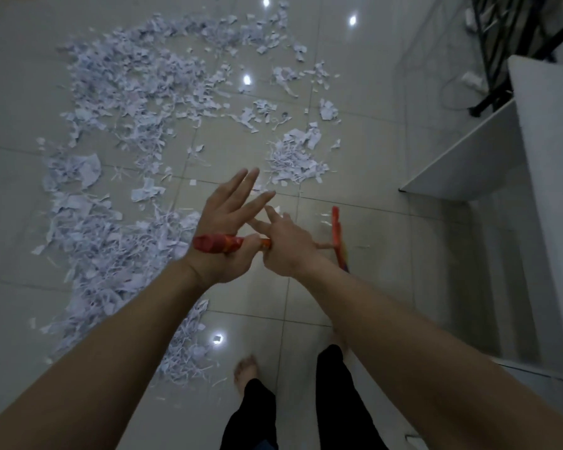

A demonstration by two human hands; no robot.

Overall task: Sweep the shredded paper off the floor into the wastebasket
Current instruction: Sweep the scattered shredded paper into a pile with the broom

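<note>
Your left hand [223,222] stands over the red broom handle [228,243] with fingers splayed straight, the handle seemingly caught only under the thumb, while your right hand [286,245] lies on the shaft with its forefinger out; whether its other fingers wrap the shaft cannot be told. The broom head [338,237] sits on the tiled floor [371,222] to your right, well apart from the shredded paper [127,125] spread ahead and left. No wastebasket is in view, so close both hands firmly before drawing the shreds into one heap with short, low strokes.
</note>
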